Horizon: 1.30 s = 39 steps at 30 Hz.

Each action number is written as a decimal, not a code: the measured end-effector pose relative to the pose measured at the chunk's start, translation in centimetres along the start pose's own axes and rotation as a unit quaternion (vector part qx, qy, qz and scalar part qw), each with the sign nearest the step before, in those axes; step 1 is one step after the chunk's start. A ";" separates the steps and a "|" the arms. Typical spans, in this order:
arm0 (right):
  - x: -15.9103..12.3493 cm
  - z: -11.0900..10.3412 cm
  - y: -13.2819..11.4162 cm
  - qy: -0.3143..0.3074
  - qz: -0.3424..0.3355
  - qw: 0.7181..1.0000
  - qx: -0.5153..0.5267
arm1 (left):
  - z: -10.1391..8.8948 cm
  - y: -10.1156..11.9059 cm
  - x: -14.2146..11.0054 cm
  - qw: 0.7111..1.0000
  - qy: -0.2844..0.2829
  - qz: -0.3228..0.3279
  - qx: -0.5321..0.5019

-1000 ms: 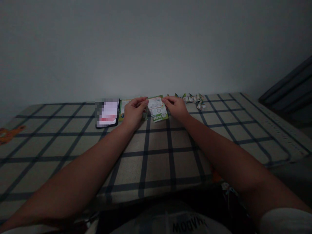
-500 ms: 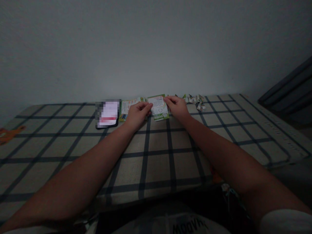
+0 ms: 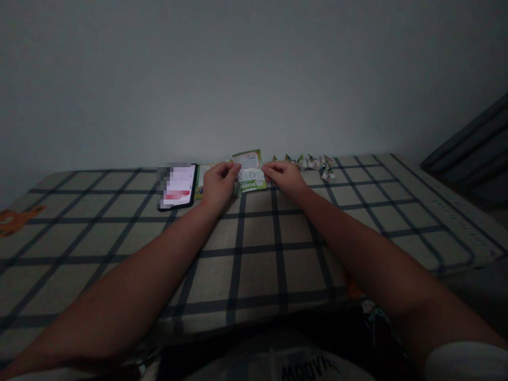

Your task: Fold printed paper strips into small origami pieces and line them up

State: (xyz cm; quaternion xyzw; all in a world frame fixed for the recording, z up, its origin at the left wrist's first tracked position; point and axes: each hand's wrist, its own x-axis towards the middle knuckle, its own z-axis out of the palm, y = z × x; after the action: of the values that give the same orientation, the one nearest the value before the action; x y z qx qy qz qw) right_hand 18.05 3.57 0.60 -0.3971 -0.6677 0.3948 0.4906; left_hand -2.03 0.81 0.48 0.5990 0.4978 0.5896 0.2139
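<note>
The paper (image 3: 251,172) is between the left hand (image 3: 220,182) and the right hand (image 3: 286,177), touching both, long side toward the wall (image 3: 254,79). Both hands seem to pinch its edges, but it's dim.

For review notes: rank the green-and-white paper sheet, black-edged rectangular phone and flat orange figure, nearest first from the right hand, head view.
1. Paper sheet, at the right hand.
2. Phone, farther left.
3. Orange figure, far left edge.

The table (image 3: 130,248), under a dark-checked cloth (image 3: 257,227), carries a phone (image 3: 180,186), printed green-edged paper (image 3: 199,182) and crumpled-looking paper pieces (image 3: 314,162).
</note>
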 end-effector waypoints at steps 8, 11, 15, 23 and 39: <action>0.5 -0.3 0.5 0.048 -0.035 0.998 -0.019 | 0.3 0.6 -0.6 0.995 -0.039 -0.047 -0.077; 0.6 -0.4 0.4 0.069 -0.030 0.997 -0.006 | 0.4 0.7 -0.7 0.993 -0.071 -0.053 -0.082; 0.4 -0.1 -0.1 0.078 -0.040 0.996 -0.002 | 0.4 0.4 -0.6 0.995 -0.062 -0.047 -0.067; 0.1 0.1 -0.3 0.037 -0.002 0.999 0.040 | 0.3 -0.7 0.0 0.999 -0.036 -0.027 -0.029; 0.3 -0.4 -0.4 0.063 -0.024 0.998 -0.008 | 0.2 0.6 -0.7 0.993 -0.067 -0.059 -0.079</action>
State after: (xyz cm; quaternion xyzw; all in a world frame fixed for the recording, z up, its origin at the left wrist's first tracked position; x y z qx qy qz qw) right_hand 18.30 3.74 1.15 -0.4090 -0.6477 0.3521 0.5378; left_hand -1.47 0.06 0.56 0.5884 0.4684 0.5717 0.3279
